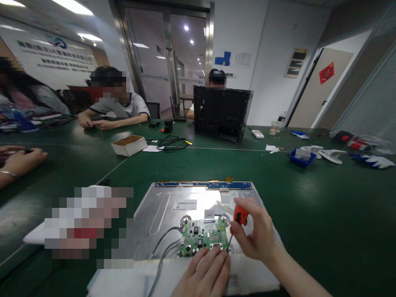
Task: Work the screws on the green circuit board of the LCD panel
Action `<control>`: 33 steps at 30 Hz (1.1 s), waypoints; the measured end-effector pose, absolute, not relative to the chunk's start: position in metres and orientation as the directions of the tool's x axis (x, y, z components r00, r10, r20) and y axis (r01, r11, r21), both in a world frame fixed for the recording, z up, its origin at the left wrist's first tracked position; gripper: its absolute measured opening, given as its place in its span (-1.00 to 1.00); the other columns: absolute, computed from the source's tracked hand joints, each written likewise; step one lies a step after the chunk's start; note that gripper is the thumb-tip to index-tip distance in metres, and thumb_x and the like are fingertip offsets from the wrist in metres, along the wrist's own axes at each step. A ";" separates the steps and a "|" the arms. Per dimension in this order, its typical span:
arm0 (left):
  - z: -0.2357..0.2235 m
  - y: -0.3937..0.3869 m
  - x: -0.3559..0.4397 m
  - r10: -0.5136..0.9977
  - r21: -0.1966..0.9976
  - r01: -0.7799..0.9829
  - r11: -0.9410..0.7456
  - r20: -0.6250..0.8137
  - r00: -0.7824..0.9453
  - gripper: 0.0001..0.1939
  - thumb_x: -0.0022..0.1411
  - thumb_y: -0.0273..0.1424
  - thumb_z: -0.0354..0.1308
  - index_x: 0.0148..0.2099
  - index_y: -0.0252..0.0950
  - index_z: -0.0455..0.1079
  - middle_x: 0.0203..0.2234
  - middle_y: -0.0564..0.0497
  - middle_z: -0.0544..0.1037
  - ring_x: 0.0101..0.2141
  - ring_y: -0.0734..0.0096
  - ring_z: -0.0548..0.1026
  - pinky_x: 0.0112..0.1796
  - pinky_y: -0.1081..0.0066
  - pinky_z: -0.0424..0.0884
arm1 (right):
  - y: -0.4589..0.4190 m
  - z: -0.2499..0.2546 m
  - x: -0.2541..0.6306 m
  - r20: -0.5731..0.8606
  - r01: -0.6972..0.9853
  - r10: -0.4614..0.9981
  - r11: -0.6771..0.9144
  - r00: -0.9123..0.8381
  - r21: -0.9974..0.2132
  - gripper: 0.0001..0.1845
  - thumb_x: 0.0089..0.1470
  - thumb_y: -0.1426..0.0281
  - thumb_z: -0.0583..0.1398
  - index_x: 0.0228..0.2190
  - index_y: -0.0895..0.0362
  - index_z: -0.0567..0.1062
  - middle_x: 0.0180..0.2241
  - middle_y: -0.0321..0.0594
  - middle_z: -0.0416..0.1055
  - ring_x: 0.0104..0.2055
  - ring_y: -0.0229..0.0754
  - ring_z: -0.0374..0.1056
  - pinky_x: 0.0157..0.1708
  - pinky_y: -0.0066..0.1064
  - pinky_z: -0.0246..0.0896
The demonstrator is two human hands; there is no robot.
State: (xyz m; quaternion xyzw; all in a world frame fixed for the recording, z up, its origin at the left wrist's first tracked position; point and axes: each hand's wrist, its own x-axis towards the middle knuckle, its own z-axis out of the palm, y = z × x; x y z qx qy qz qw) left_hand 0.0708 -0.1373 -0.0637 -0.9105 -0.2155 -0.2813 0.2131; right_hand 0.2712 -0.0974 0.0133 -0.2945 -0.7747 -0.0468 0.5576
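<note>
A metal-backed display panel (167, 210) lies in front of me, with a green circuit board (204, 233) on its middle. My right hand (256, 231) is closed around the orange and black handle of a screwdriver (239, 215). Its thin shaft points down to the board's lower right corner. The fingers of my left hand (207, 272) lie flat over the board's near edge, close to the screwdriver tip. Grey cables (168, 251) run from the board's left side. A blue circuit strip (192, 185) spans the panel's far edge. The screw under the tip, if any, is hidden.
White sheet material (123, 278) lies under the panel's near side. Beyond are a small open box (129, 146), a coiled black cable (173, 142), a black monitor (221, 111) and a blue tray (301, 156). Other people sit around the green table (324, 206); one hand (26, 163) is at left.
</note>
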 end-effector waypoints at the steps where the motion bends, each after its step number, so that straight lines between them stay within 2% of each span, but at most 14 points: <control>1: -0.062 -0.137 0.071 0.270 -0.262 0.512 -0.818 0.610 0.745 -0.62 0.56 -0.47 -0.16 0.05 -0.32 0.50 -0.06 0.02 0.60 0.01 0.30 0.44 0.26 0.30 0.02 | -0.098 0.013 0.272 0.886 0.500 0.412 0.825 -0.212 -0.264 -0.58 0.24 0.47 0.06 0.12 0.12 0.26 -0.46 -0.31 0.37 -0.56 -0.22 0.29 -0.61 -0.42 0.19; 5: -0.060 -0.137 0.073 0.277 -0.252 0.517 -0.818 0.615 0.738 -0.63 0.54 -0.49 -0.15 0.04 -0.32 0.51 -0.07 0.02 0.60 0.00 0.29 0.45 0.25 0.29 0.02 | -0.099 0.013 0.274 0.871 0.469 0.438 0.831 -0.222 -0.298 -0.51 0.20 0.48 0.03 0.16 0.14 0.25 -0.43 -0.27 0.37 -0.54 -0.21 0.32 -0.62 -0.40 0.19; 9: -0.063 -0.137 0.072 0.264 -0.274 0.510 -0.816 0.607 0.749 -0.66 0.54 -0.46 -0.12 0.05 -0.32 0.50 -0.06 0.00 0.59 0.01 0.29 0.45 0.24 0.30 0.06 | -0.100 0.013 0.273 0.867 0.511 0.454 0.805 -0.203 -0.301 -0.50 0.19 0.51 0.04 0.17 0.13 0.24 -0.43 -0.30 0.37 -0.59 -0.25 0.27 -0.63 -0.40 0.18; 19: -0.062 -0.137 0.071 0.264 -0.277 0.509 -0.815 0.605 0.752 -0.61 0.56 -0.46 -0.17 0.05 -0.32 0.51 -0.06 0.00 0.60 0.01 0.30 0.45 0.23 0.32 0.10 | -0.096 0.010 0.270 0.894 0.535 0.408 0.805 -0.185 -0.257 -0.60 0.23 0.50 0.10 0.10 0.14 0.26 -0.49 -0.39 0.31 -0.61 -0.28 0.24 -0.63 -0.44 0.17; 24: -0.062 -0.137 0.071 0.272 -0.281 0.507 -0.815 0.587 0.763 -0.68 0.55 -0.40 -0.09 0.06 -0.31 0.50 -0.04 0.00 0.59 0.00 0.28 0.46 0.18 0.32 0.15 | -0.096 0.010 0.271 0.893 0.545 0.407 0.801 -0.190 -0.249 -0.63 0.28 0.45 0.10 0.10 0.13 0.26 -0.50 -0.39 0.31 -0.59 -0.27 0.26 -0.62 -0.42 0.18; 28: -0.064 -0.138 0.070 0.275 -0.282 0.510 -0.813 0.586 0.762 -0.69 0.55 -0.39 -0.06 0.07 -0.32 0.49 -0.04 -0.01 0.59 0.02 0.28 0.45 0.20 0.32 0.12 | -0.098 0.011 0.272 0.880 0.521 0.424 0.811 -0.212 -0.265 -0.59 0.28 0.42 0.05 0.14 0.16 0.24 -0.48 -0.34 0.35 -0.58 -0.24 0.29 -0.63 -0.41 0.19; 33: -0.065 -0.138 0.069 0.274 -0.287 0.506 -0.813 0.579 0.768 -0.69 0.55 -0.38 -0.06 0.08 -0.31 0.49 -0.02 -0.01 0.59 0.03 0.29 0.44 0.22 0.32 0.11 | -0.100 0.011 0.273 0.877 0.556 0.440 0.786 -0.193 -0.272 -0.55 0.25 0.46 0.02 0.16 0.19 0.26 -0.31 -0.16 0.47 -0.60 -0.29 0.27 -0.62 -0.39 0.21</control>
